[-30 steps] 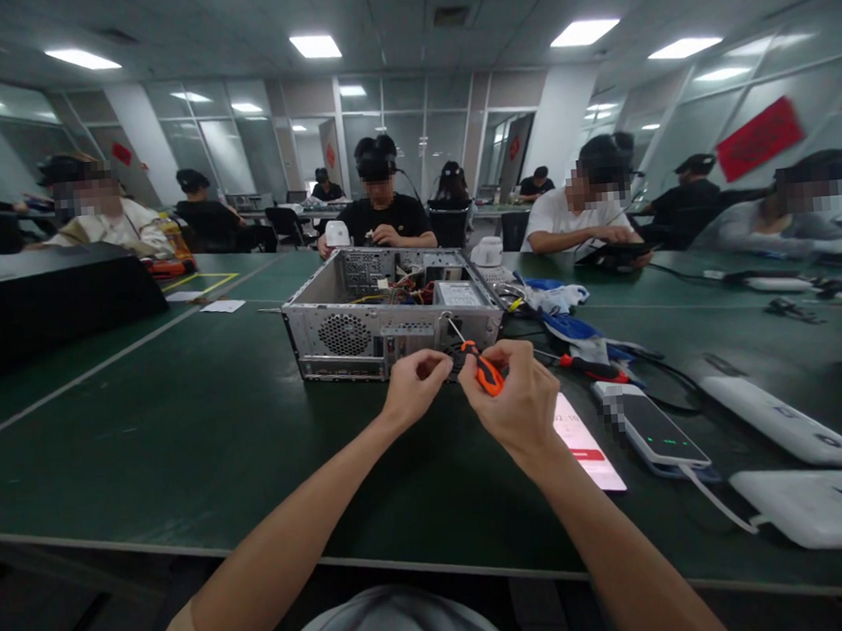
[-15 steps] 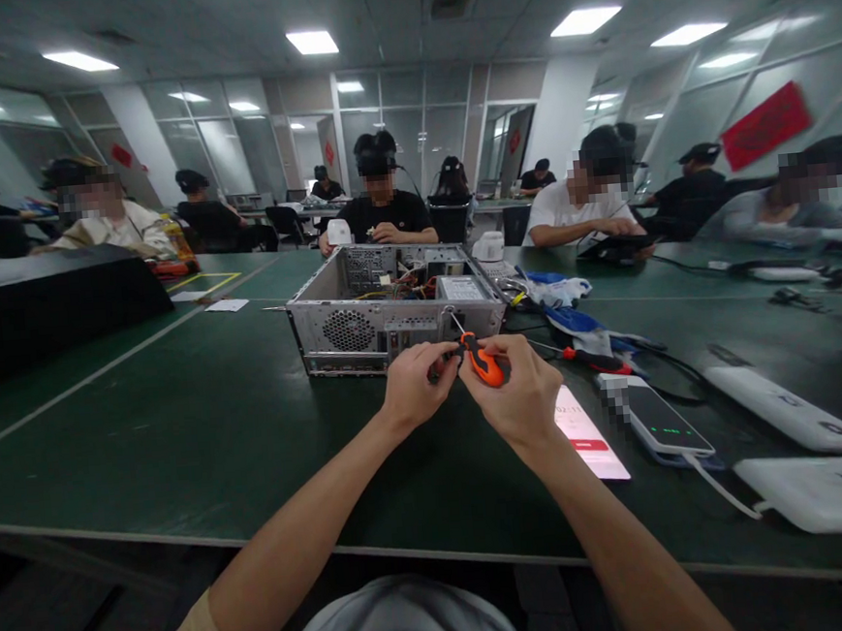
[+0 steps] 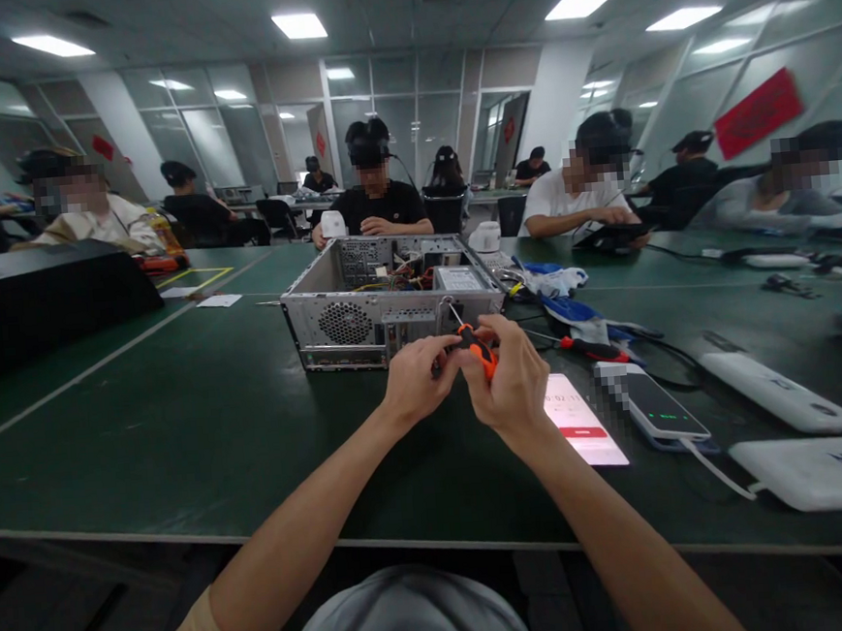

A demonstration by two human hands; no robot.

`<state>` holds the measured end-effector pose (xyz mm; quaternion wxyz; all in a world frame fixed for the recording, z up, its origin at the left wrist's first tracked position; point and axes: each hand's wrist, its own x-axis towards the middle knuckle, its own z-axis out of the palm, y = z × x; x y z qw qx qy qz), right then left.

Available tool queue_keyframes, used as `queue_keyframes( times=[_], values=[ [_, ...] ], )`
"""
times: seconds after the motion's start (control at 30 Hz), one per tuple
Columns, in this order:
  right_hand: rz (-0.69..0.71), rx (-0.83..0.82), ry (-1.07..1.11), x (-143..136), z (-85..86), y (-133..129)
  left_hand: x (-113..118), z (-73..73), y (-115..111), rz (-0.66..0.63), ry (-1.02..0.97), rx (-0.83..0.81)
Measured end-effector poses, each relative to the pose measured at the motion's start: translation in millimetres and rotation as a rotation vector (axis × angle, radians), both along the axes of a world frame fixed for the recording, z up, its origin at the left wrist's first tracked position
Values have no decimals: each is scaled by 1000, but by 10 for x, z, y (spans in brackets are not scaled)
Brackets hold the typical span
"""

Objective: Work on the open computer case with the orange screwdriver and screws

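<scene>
Screwdriver [image 3: 480,354] — in right fingers [image 3: 476,383], tip at computer case [image 3: 391,304]

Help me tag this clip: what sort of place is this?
Probably an office workroom: an open computer case on a green table, an orange-and-black screwdriver, and glass partitions behind.

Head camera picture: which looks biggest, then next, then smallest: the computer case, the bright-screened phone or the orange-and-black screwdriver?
1. Computer case
2. Bright-screened phone
3. Orange-and-black screwdriver, partly hidden by the right hand
</scene>
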<state>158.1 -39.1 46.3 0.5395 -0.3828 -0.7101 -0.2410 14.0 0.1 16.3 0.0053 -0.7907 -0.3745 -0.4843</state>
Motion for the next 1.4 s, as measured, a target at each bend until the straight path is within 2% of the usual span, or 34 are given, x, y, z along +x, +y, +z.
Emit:
queue_keyframes(
  times=[0.13, 0.3, 0.53, 0.67, 0.73, 0.87, 0.93, 1.03, 1.13, 1.27, 1.4],
  values=[
    [25, 24, -15, 26, -39, 56, 17, -40, 22, -46, 49, -52],
    [186, 91, -93, 42, -72, 119, 38, -88, 62, -57, 164, -158],
    [254, 58, -103, -17, -18, 62, 8, 7, 21, -23, 60, -131],
    [241, 25, -75, -34, -53, 41, 2, 50, -2, 10, 126, -203],
    [226, 15, -71, -35, -66, 36, 14, 38, 5, 53, 206, -260],
    [219, 1, -81, -26, -52, 30, 32, -43, 52, 220, 346, -346],
    [190, 15, -51, -8, -42, 31, 13, -75, 85, 251, 370, -392],
    [126, 23, 32, 49, -48, 48, -60, -68, 137, 216, 402, -575],
    [129, -1, 99, 128, -70, 80, -145, -17, 186, 129, 430, -755],
    [152, 11, 80, 181, -82, 100, -201, 8, 223, 41, 425, -793],
    [129, 5, 20, 143, -80, 71, -192, -24, 216, 20, 405, -777]
  ],
)
